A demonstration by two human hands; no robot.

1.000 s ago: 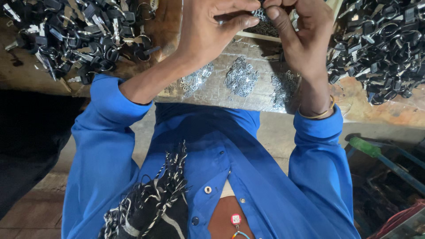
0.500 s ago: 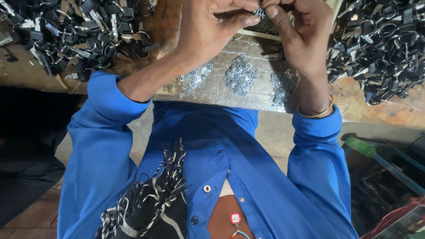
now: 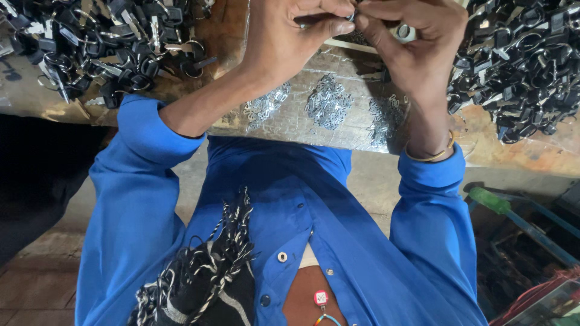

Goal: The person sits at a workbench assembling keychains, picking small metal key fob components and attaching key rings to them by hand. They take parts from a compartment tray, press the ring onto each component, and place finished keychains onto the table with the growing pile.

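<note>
Here both hands are pinching a small metal piece (image 3: 351, 16) above the table (image 3: 290, 124); left hand (image 3: 296, 42) and right hand (image 3: 417, 45) fingers should be keeping it steady, pressing evenly.

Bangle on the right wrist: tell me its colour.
The bangle is gold-coloured, seen in the head view above the blue cuff.

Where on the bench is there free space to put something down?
Bare wood lies between the left heap of black clips with metal rings and the left hand. Three small piles of silvery wire pieces crowd the middle; the right black heap fills that side.
</note>
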